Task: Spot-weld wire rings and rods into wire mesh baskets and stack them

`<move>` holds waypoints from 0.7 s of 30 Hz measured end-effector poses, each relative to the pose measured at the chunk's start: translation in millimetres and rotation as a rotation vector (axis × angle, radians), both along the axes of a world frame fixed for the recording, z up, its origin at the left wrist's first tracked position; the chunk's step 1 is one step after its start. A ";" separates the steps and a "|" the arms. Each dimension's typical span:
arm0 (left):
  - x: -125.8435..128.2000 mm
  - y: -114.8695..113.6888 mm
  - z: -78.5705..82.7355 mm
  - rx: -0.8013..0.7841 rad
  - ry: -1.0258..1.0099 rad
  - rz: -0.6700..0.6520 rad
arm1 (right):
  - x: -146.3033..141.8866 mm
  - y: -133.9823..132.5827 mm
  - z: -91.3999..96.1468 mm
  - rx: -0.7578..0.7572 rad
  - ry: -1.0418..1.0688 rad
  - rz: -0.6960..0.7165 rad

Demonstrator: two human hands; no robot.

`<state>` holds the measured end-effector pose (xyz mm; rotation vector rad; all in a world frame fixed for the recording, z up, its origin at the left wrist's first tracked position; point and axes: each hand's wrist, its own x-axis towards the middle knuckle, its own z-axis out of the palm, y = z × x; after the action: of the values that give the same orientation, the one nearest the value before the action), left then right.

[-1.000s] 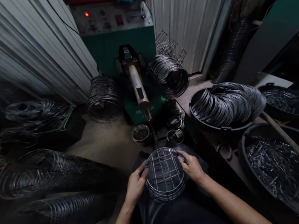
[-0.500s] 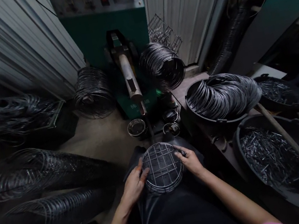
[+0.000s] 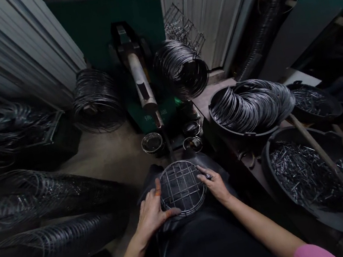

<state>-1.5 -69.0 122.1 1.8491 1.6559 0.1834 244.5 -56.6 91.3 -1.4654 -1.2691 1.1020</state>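
Note:
A round wire rack (image 3: 183,188), with crossed straight wires inside a ring, lies over my dark-clad lap. More than one ring shows at its lower edge. My left hand (image 3: 150,211) holds its left side, the thumb across the lower rim and the index finger along the left rim, an orange band round that finger. With thumb and fingers, my right hand (image 3: 214,185) grips the right rim. Something small and dark shows at the right fingers; I cannot make out what. Beyond the rack, the metal rod of a green machine (image 3: 148,90) points down toward me.
Wire coils (image 3: 181,69) flank the machine. On the right, one tub (image 3: 234,131) holds wire rings and another tub (image 3: 269,173) holds short wire pieces, a wooden stick (image 3: 315,144) across it. Stacks of rings (image 3: 41,194) lie left. Small round bowls (image 3: 152,144) stand below the rod.
My left hand has shifted lower on the rack, its thumb now stretched over the bottom rim. The right hand keeps its hold. The camera view has tilted slightly down.

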 end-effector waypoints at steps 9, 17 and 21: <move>-4.4 -9.6 -20.1 -0.030 -0.437 0.193 | -2.3 0.9 5.0 -0.115 0.170 -0.129; -0.4 -12.7 -9.8 -0.122 -0.901 0.545 | -5.6 -1.1 10.2 -0.221 0.226 -0.123; 3.7 -9.8 -7.9 -0.105 -0.894 0.619 | -6.7 -3.8 14.8 -0.168 0.156 -0.100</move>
<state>2.3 -78.8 114.2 0.8734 1.4468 0.9956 237.8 -60.4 106.1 -1.5166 -1.0043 1.2543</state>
